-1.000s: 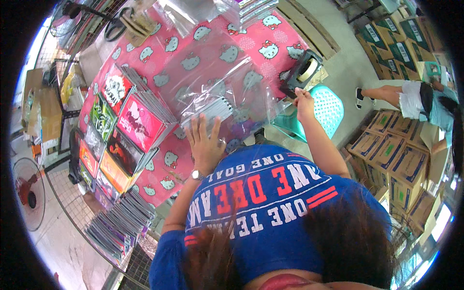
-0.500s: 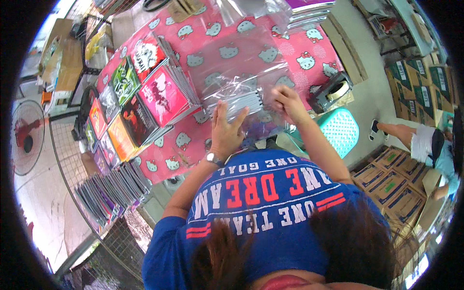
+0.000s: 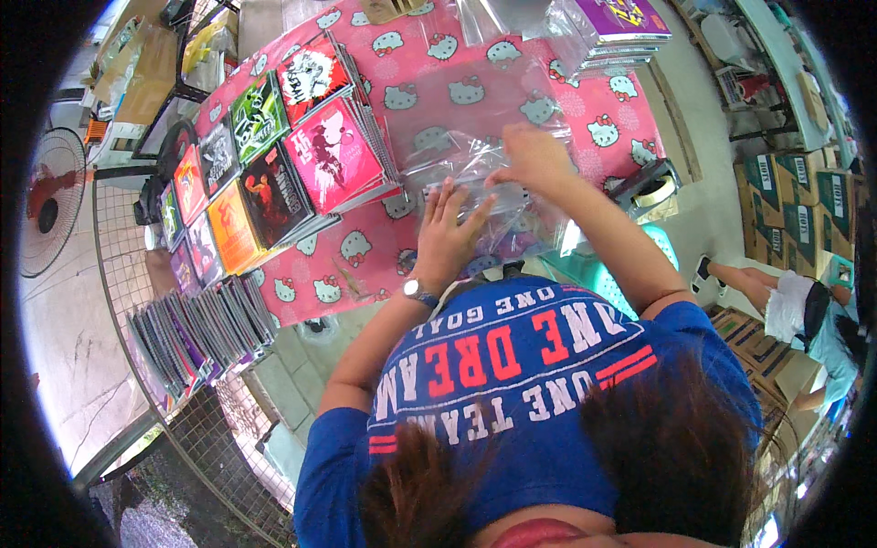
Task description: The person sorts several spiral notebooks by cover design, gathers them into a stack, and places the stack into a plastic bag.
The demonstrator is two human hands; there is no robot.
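A small stack of white spiral-bound pads (image 3: pixel 463 197) lies under crinkled clear plastic on the table, its outline blurred by glare. My left hand (image 3: pixel 448 234) rests on the near left side of this bundle, fingers spread, with a watch at the wrist. At the far right side my right hand (image 3: pixel 539 164) curls its fingers over the clear plastic bag (image 3: pixel 457 153), the thumb pointing left. The fingertips are partly hidden. Beyond the bundle, more flat clear plastic sheets (image 3: pixel 501 96) cover the patterned cloth.
Rows of colourful spiral notebooks (image 3: pixel 274 196) stand at left, with more stacked notebooks (image 3: pixel 196 333) below them. Purple notebooks (image 3: pixel 621 23) sit far right. A tape dispenser (image 3: pixel 653 187) and a turquoise plastic stool (image 3: pixel 598 274) are at right. A fan (image 3: pixel 50 205), cartons (image 3: pixel 799 210) and another person (image 3: pixel 813 306) are further off.
My right hand has moved up and left over the bundle, drawing plastic across it. The pads' black coil binding shows less. My left hand stays on the bundle, fingers still spread.
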